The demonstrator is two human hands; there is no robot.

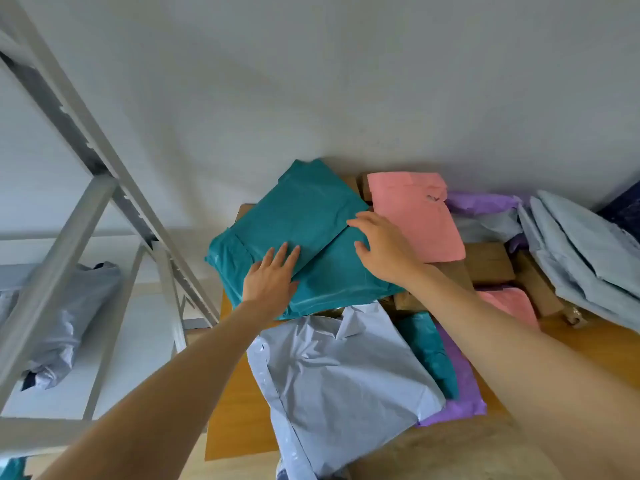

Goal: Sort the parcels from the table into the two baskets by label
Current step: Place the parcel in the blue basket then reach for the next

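Note:
A large teal poly-mailer parcel lies on top of the pile at the far left of the wooden table. My left hand rests flat on its near left part, fingers straight. My right hand touches its right edge with fingers spread and slightly bent, next to a pink parcel. A pale blue-grey parcel lies closest to me. No label shows on the teal parcel. No basket is in view.
Purple, smaller teal and pink mailers and brown cardboard boxes crowd the table. Pale blue parcels are stacked at the right. A grey metal shelf at the left holds a grey bag.

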